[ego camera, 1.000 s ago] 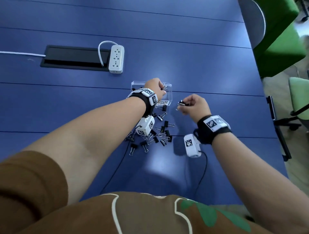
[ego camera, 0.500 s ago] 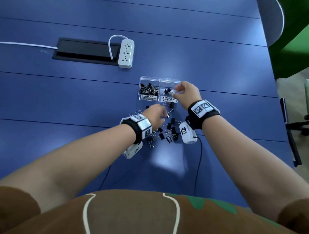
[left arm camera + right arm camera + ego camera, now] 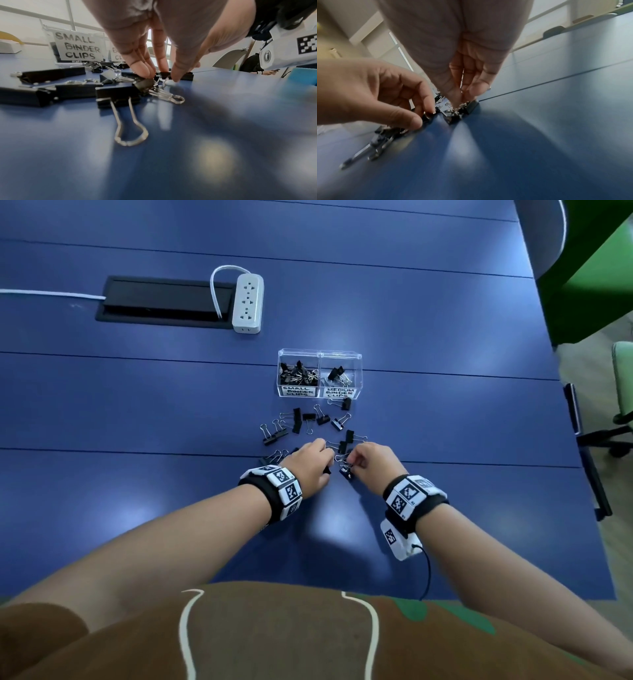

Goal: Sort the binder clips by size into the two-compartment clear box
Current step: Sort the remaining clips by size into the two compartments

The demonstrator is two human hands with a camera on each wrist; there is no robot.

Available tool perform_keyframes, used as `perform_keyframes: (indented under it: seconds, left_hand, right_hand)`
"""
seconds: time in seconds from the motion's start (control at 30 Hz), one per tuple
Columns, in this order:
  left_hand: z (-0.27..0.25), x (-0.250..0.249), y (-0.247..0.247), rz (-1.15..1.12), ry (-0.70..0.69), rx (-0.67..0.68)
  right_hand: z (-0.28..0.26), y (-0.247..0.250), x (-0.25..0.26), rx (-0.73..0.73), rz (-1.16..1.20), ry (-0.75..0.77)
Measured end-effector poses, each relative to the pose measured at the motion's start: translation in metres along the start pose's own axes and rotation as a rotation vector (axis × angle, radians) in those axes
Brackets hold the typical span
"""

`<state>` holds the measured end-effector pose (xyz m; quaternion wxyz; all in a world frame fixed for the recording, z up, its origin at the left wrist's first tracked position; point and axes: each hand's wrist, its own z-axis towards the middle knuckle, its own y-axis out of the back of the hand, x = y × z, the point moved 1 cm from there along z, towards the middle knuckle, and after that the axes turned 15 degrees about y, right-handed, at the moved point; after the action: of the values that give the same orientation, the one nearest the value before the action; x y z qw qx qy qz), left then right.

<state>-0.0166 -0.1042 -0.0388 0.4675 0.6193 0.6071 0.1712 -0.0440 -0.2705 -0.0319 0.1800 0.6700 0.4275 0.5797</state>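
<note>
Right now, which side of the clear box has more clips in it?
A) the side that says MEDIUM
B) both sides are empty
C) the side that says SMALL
C: in the head view the clear box shows a thick heap of clips behind the SMALL label, and only a few behind the MEDIUM label.

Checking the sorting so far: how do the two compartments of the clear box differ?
The left compartment is labelled SMALL BINDER CLIPS; the right compartment is labelled MEDIUM BINDER CLIPS. The left compartment holds a dense heap of clips, the right compartment only a few. Both are clear, open on top and alike in size, sharing one wall, with white labels on the near face.
</note>
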Motion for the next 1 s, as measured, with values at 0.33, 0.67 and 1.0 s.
perform_keyframes:
  seconds: [0.33,0.67,1.0]
  left_hand:
    - [-0.006,0.009,0.004,-0.037,0.06,-0.144]
    - [-0.002,0.006,0.001,0.013,0.113,-0.125]
    - [-0.002,0.008,0.005,0.0,0.069,-0.137]
  right_hand:
    - [-0.012,0.019,-0.016,-0.149,0.15,-0.209]
    - [-0.011,-0.013,-0.006,-0.04,0.034,-0.219]
    - [0.006,0.007,-0.008,-0.201,0.226,-0.2]
